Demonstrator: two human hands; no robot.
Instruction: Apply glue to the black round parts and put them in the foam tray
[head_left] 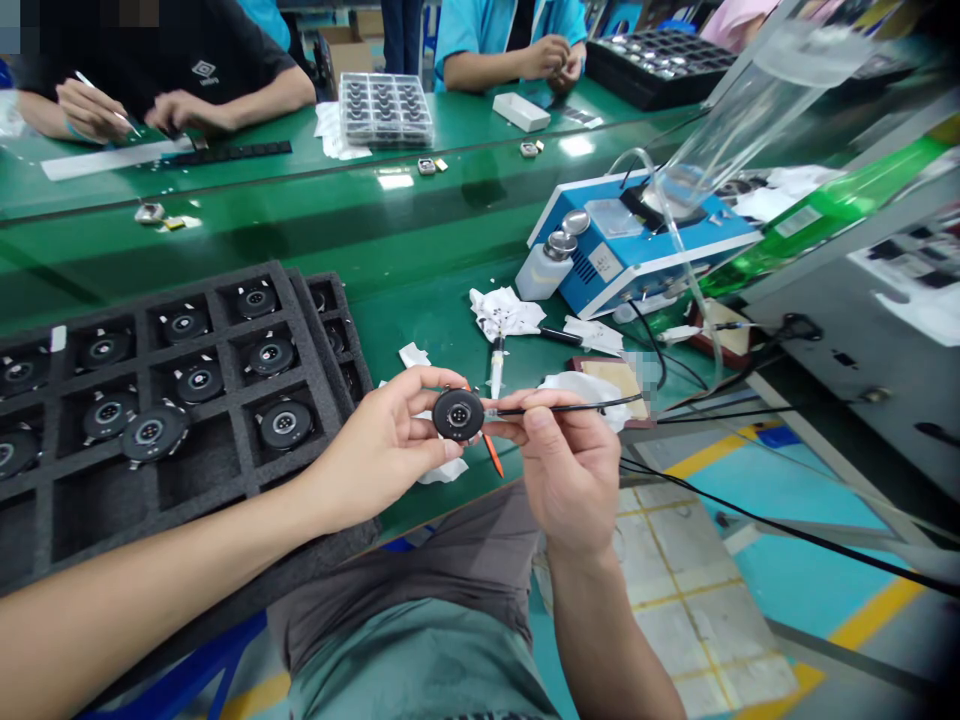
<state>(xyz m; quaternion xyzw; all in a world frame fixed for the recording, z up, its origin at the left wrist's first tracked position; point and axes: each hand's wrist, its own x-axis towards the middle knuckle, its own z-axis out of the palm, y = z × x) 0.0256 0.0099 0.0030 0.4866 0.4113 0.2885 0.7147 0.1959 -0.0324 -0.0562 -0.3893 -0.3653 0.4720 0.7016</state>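
A round black watch body is gripped at its rim between the fingers and thumb of my left hand. Its back, with several small metal contacts in the centre, faces up. My right hand pinches a thin black tool with a cable, and the tool's tip meets or nearly meets the watch body's right edge. Under the hands an orange stick shows in part. Left of them, a black foam tray holds several similar watch bodies, one resting across the dividers.
Ahead stand a white pump bottle, a blue machine with a clear tube, crumpled white wipes and a syringe. A green bottle leans at the right. Black cables trail right. People work across the bench.
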